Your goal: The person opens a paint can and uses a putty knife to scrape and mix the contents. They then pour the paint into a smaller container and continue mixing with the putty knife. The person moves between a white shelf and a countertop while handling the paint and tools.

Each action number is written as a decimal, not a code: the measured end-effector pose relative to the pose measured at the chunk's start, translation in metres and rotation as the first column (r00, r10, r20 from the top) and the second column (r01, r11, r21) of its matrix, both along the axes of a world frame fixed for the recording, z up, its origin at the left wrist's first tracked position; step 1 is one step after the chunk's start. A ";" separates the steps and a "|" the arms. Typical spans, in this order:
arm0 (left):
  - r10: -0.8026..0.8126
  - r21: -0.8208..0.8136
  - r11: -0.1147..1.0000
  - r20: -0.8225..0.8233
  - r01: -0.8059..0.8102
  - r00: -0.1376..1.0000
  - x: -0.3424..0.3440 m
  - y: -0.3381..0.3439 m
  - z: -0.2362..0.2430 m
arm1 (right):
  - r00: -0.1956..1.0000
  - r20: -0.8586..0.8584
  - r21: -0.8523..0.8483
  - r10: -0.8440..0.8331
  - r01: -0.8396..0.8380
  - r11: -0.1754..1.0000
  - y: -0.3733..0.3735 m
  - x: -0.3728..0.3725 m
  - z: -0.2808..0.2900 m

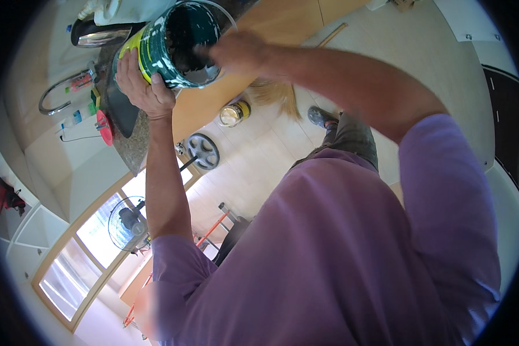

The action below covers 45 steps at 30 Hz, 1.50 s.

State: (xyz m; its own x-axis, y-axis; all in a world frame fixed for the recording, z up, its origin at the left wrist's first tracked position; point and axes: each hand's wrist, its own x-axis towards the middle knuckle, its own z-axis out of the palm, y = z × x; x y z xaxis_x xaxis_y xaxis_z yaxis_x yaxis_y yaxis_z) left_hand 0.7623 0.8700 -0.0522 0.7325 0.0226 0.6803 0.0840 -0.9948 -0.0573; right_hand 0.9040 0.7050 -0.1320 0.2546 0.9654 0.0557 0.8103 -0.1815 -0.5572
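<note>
A dark green paint bucket (148,51) with a yellow-green band leans on its side on the counter, its mouth facing right. White paint smears mark its rim, and the inside looks dark and wet. My left hand (145,86) grips the bucket's lower left side, fingers spread over its wall. At the mouth, my right hand (239,55) is curled with its fingertips reaching inside. Motion blurs that hand, and whatever it holds I cannot make out. The bucket's wire handle (228,14) arches behind the right hand.
A curved faucet (55,109), a kettle (101,37) and a pink-red dish (104,128) are left of the bucket. On the floor stand an open paint can (234,113), a broom (279,98) and a grey-based stand (203,151). A fan (130,224) is at lower left.
</note>
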 end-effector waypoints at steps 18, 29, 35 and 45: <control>-0.007 0.010 1.000 -0.006 0.007 1.000 -0.005 0.006 0.000 | 0.987 0.162 0.058 0.017 -0.027 0.998 -0.044 0.021 0.001; -0.008 -0.001 1.000 -0.018 0.008 1.000 -0.002 0.007 0.002 | 0.975 0.220 0.081 -0.015 -0.003 0.997 -0.037 0.041 0.008; -0.003 -0.008 1.000 -0.014 0.003 1.000 -0.003 0.005 0.001 | 0.979 0.202 0.094 -0.010 -0.009 0.995 -0.023 0.028 -0.003; -0.002 -0.048 0.999 -0.033 0.001 0.999 -0.007 0.009 0.000 | 0.975 0.220 0.001 0.028 -0.029 1.000 0.006 0.042 0.010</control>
State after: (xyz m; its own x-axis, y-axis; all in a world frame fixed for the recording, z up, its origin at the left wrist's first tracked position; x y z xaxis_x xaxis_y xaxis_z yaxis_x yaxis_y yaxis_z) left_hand 0.7548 0.8790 -0.0525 0.7546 0.0533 0.6541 0.0813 -0.9966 -0.0126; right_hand 0.9456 0.7109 -0.1219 0.2081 0.9717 0.1116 0.9179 -0.1546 -0.3654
